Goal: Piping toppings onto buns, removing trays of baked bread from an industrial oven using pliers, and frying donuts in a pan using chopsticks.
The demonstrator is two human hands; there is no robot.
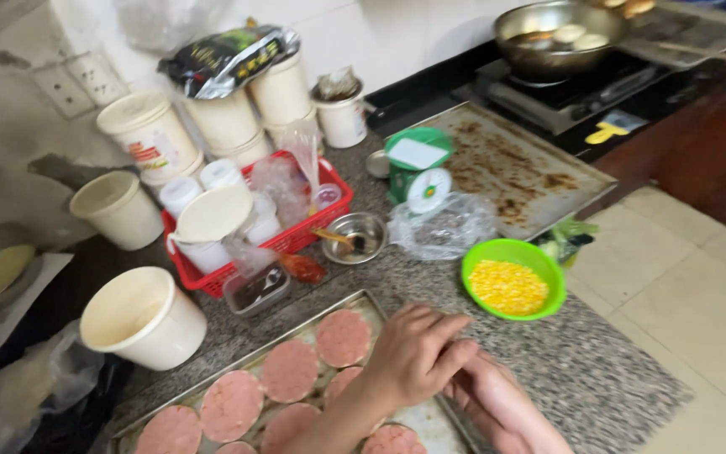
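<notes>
Hands (413, 357) are pressed together, fingers curled, over a metal baking tray (363, 301) of round pink meat patties (289, 370) on the speckled worktop (598, 370); whether anything is pinched cannot be told. Patties risk smearing under a careless wrist.

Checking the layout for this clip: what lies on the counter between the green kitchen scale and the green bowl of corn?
In the head view, a crumpled clear plastic bag lies between the green scale and the bowl of corn, on the speckled counter.

Speckled granite counter (598, 370) bears patty tray (361, 301), green corn bowl (548, 262), red basket (339, 192).
</notes>
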